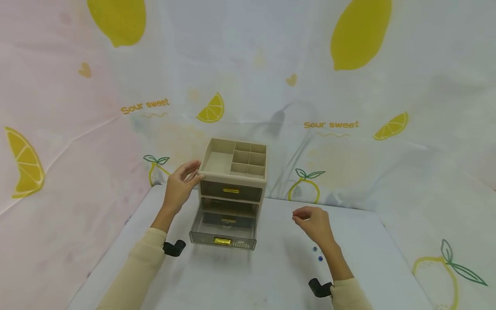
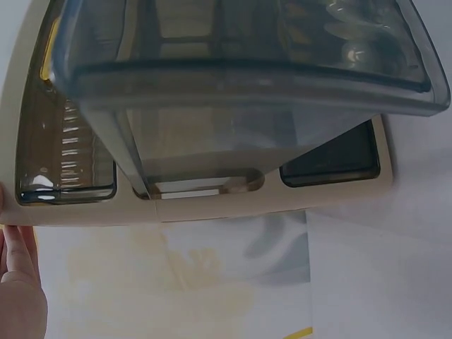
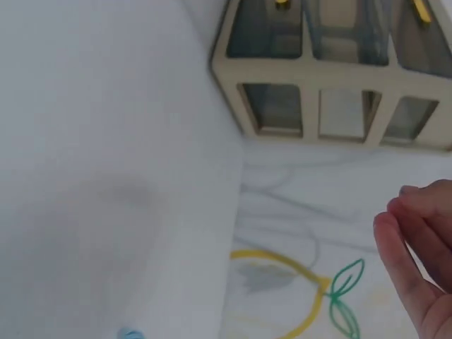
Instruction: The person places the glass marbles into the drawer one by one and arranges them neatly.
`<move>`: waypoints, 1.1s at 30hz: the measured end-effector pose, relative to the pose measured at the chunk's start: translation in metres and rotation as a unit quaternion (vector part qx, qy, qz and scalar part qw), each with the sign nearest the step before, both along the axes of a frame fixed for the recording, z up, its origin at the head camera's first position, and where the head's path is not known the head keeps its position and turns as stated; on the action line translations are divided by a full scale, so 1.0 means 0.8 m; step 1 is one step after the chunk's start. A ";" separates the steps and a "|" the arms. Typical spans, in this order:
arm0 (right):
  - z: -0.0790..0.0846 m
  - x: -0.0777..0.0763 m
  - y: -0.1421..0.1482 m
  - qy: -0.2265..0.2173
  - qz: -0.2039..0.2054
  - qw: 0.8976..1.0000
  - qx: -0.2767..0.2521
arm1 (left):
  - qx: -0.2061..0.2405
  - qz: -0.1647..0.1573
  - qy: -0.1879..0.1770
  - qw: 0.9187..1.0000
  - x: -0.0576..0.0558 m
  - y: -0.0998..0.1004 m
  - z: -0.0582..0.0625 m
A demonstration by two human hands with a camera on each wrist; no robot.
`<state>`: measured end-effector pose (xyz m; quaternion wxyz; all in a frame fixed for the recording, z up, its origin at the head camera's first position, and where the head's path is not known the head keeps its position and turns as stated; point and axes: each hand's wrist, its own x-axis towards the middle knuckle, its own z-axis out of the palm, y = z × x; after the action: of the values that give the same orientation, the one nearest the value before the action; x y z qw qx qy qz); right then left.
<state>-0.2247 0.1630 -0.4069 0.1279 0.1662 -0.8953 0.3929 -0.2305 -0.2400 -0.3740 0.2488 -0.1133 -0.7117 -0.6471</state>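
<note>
A beige desktop organizer (image 1: 234, 174) with smoky drawers stands on the table, its open-topped compartments uppermost. Its lower drawer (image 1: 222, 232), with a gold handle, is pulled out towards me. My left hand (image 1: 180, 185) rests against the organizer's upper left front corner, thumb at the front edge and fingers along the side. To the right of the organizer, my right hand (image 1: 315, 224) is raised with thumb and fingertips brought together; I cannot tell whether something small is between them. Near its wrist lie two small round blue beads (image 1: 314, 249), one bluish purple (image 1: 320, 258).
The white table (image 1: 279, 267) meets a hanging lemon-print cloth (image 1: 248, 86) behind the organizer and at both sides. The upper drawer (image 1: 217, 189) is closed, above the pulled-out one. Black wrist mounts (image 1: 175, 248) stick out from both forearms.
</note>
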 end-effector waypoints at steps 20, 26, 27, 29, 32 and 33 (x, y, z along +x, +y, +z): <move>-0.080 0.006 0.103 -0.087 -0.104 0.987 0.092 | -0.004 0.004 0.006 1.000 -0.009 -0.005 -0.010; -0.088 0.011 0.111 -0.142 -0.116 0.977 0.106 | -0.005 0.005 0.010 1.000 -0.009 -0.005 -0.011; -0.089 0.012 0.112 -0.151 -0.119 0.976 0.105 | -0.006 0.005 0.010 1.000 -0.009 -0.005 -0.012; -0.091 0.013 0.114 -0.166 -0.124 0.973 0.104 | -0.007 0.005 0.010 1.000 -0.009 -0.005 -0.011; -0.096 0.014 0.116 -0.179 -0.126 0.971 0.101 | -0.008 0.005 0.009 1.000 -0.009 -0.005 -0.011; -0.098 0.015 0.117 -0.180 -0.127 0.970 0.099 | -0.008 0.006 0.009 1.000 -0.009 -0.005 -0.011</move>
<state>-0.2129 0.2562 -0.4850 -0.0041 -0.0107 -0.9520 0.3059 -0.2376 -0.2438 -0.3829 0.2577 -0.1171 -0.7155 -0.6387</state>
